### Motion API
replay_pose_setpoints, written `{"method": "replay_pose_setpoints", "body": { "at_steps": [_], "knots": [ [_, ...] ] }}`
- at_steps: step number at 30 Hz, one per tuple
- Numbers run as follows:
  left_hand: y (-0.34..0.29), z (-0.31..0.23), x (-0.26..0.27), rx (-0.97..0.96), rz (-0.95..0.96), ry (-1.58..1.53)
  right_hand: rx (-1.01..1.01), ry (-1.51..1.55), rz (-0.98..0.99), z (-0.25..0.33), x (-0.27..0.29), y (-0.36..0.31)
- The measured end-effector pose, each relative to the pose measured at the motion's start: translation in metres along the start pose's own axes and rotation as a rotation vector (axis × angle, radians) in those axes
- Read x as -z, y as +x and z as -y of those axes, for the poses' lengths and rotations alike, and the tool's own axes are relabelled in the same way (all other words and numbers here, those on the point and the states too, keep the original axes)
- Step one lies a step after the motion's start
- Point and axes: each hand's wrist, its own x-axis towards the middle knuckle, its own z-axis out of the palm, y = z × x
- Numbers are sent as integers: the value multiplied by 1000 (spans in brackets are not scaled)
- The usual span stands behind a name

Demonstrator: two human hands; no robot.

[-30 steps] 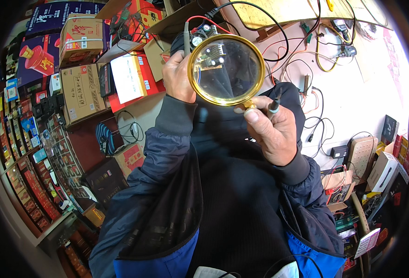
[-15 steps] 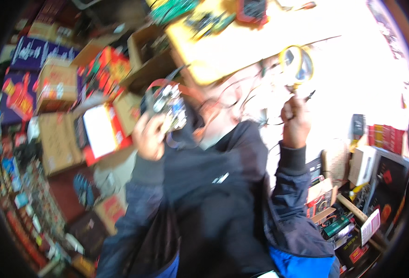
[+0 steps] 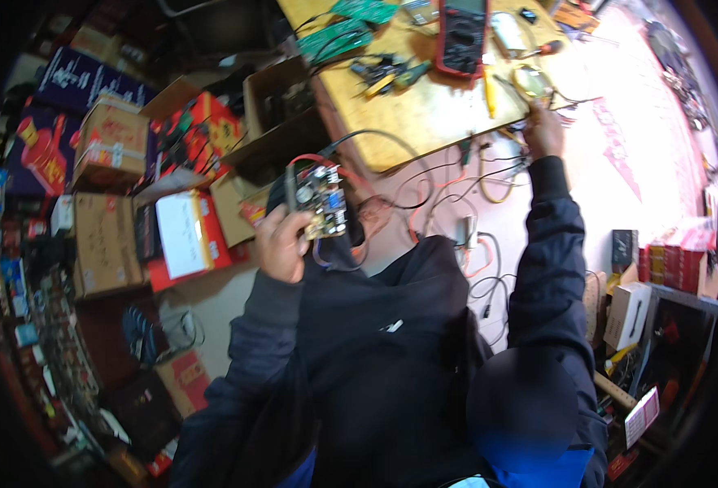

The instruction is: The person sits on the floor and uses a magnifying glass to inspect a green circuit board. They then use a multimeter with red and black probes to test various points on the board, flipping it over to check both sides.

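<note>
My left hand [image 3: 282, 244] pinches the lower corner of a small circuit board [image 3: 328, 200], raised above my lap. Parts of several colours cover the board, and red, black and bluish wires run from it. Out at the edge of the yellow wooden table [image 3: 403, 118], my right hand [image 3: 544, 134] is closed at the handle end of a round, yellow-rimmed magnifying glass [image 3: 532, 82]. Its lens is over the tabletop. The fingertips there are small and partly hidden.
A red-framed multimeter [image 3: 462, 42], green circuit boards [image 3: 334, 41], pliers [image 3: 412, 75] and a screwdriver [image 3: 542, 50] lie on the table. Loose cables [image 3: 489, 281] trail below its edge. Cardboard boxes [image 3: 105, 244] crowd the left; more boxes [image 3: 626, 315] stand at the right.
My right hand has moved forward to the table edge, taking the magnifying glass from mid-air to the tabletop. The circuit board stays in my left hand, shifted slightly right in view.
</note>
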Motion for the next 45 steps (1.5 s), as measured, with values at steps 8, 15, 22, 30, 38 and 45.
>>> {"method": "replay_pose_setpoints", "body": {
  "at_steps": [8, 15, 22, 30, 38, 45],
  "knots": [
    [-1, -3, -9, -20, -49, 34, -261, 175, 123, 7, 26, -17],
    [-1, -6, -12, 3, -79, 79, -265, 551, 33, 32, 48, -126],
    [0, -5, -13, -10, -65, 97, -216, 1025, 469, 135, 30, -258],
    [1, -11, -4, 59, -22, 64, -160, 1075, 719, 203, 6, -299],
    [4, -14, -1, 94, 2, 44, -265, 1167, 681, 222, -6, -301],
    [4, -13, -1, 90, 11, 27, -264, 1113, 646, 224, -10, -304]
  ]
}}
